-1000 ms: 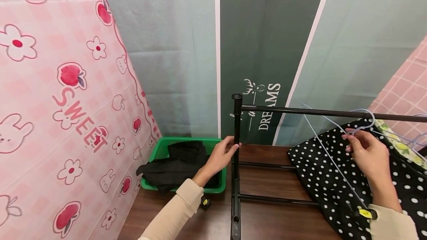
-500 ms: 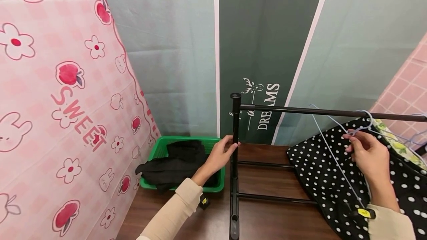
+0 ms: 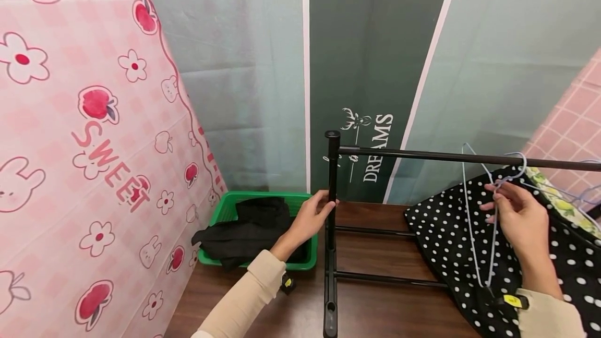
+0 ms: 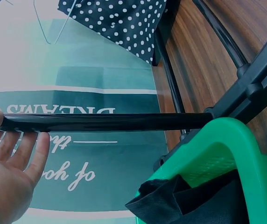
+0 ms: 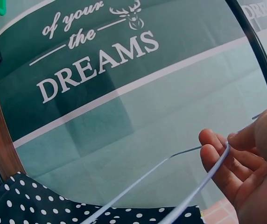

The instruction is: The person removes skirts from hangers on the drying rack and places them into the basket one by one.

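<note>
My left hand holds the black upright post of a clothes rack, thumb on one side and fingers on the other. In the left wrist view the same post runs out from the hand. My right hand pinches a pale blue wire hanger just under its hook, which loops over the rack's top rail. No garment is on this hanger; its two wires reach from the fingers in the right wrist view. Behind it hangs a black cloth with white polka dots.
Left of the post stands a green basket with black cloth in it. A yellow-patterned cloth and another hanger are at far right. Lower rails cross above the brown wooden surface.
The bare hanger has turned about its hook: its far corner swung right and it now appears narrower, nearly edge-on. My left hand keeps its place on the post.
</note>
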`<action>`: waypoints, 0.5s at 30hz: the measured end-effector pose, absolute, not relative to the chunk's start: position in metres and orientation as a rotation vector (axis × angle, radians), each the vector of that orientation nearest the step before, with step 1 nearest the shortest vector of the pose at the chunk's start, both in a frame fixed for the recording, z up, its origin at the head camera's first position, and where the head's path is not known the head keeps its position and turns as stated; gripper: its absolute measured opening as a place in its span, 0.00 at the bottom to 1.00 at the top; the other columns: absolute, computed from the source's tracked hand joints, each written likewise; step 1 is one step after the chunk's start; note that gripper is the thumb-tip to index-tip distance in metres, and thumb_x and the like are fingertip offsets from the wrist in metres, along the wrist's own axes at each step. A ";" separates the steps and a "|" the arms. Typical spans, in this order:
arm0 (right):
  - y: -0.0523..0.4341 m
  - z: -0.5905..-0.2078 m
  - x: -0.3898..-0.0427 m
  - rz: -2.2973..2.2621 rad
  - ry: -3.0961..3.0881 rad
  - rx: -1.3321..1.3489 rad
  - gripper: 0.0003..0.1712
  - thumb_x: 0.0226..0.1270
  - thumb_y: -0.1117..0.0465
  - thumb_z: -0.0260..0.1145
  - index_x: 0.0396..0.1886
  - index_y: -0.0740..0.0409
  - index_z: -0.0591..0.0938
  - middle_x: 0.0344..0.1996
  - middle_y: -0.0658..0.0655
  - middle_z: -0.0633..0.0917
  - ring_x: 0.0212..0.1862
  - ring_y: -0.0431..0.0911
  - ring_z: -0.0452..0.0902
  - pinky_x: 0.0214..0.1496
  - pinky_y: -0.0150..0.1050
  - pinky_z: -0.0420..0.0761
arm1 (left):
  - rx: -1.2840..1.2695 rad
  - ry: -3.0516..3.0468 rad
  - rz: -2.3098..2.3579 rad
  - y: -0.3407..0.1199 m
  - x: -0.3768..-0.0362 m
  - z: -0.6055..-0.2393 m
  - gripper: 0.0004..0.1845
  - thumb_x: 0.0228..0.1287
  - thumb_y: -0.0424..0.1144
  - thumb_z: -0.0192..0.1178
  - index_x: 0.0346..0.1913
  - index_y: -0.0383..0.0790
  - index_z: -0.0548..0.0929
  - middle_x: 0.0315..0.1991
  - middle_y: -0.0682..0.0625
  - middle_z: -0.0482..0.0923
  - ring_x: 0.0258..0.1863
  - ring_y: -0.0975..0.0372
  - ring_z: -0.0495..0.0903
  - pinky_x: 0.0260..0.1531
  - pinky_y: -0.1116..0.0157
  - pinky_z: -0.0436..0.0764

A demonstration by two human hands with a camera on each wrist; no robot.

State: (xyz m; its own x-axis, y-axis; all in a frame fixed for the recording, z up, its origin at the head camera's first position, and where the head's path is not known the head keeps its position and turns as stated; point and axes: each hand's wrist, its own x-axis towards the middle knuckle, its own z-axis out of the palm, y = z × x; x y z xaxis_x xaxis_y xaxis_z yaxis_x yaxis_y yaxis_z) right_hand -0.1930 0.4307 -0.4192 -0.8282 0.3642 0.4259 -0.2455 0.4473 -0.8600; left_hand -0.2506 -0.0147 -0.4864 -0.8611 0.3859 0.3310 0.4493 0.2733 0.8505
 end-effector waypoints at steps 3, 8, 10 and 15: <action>0.431 -0.420 -0.193 1.416 -2.130 -0.094 0.20 0.81 0.70 0.57 0.65 0.50 0.81 0.44 0.24 0.86 0.29 0.23 0.86 0.27 0.23 0.83 | -0.808 -2.458 -1.672 -0.014 -0.250 -0.487 0.18 0.86 0.45 0.54 0.69 0.42 0.78 0.60 0.45 0.85 0.61 0.55 0.85 0.63 0.58 0.85; 0.432 -0.420 -0.194 1.436 -2.144 -0.106 0.26 0.81 0.71 0.56 0.74 0.60 0.76 0.47 0.24 0.85 0.33 0.22 0.86 0.29 0.23 0.83 | -0.804 -2.458 -1.673 -0.014 -0.250 -0.487 0.19 0.86 0.45 0.53 0.70 0.43 0.78 0.61 0.46 0.85 0.61 0.55 0.85 0.62 0.55 0.85; 0.432 -0.420 -0.194 1.438 -2.152 -0.103 0.27 0.81 0.71 0.55 0.77 0.63 0.74 0.48 0.24 0.85 0.34 0.22 0.86 0.29 0.22 0.83 | -0.801 -2.458 -1.673 -0.014 -0.250 -0.487 0.19 0.85 0.46 0.54 0.70 0.43 0.78 0.61 0.45 0.85 0.61 0.55 0.85 0.62 0.54 0.85; 0.432 -0.421 -0.192 1.425 -2.171 -0.076 0.29 0.81 0.71 0.56 0.78 0.65 0.71 0.49 0.23 0.84 0.35 0.21 0.86 0.29 0.22 0.82 | -0.799 -2.459 -1.675 -0.013 -0.251 -0.487 0.19 0.85 0.46 0.54 0.70 0.43 0.78 0.61 0.45 0.86 0.61 0.55 0.85 0.62 0.53 0.85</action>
State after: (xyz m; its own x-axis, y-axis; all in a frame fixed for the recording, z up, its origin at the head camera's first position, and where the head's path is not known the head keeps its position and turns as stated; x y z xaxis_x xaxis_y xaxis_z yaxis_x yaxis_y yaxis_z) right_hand -0.1924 0.4322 -0.4214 -0.8542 0.3292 0.4025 -0.2383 0.4401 -0.8658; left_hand -0.2506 -0.0133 -0.4875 -0.8638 0.3802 0.3306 0.4468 0.2748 0.8514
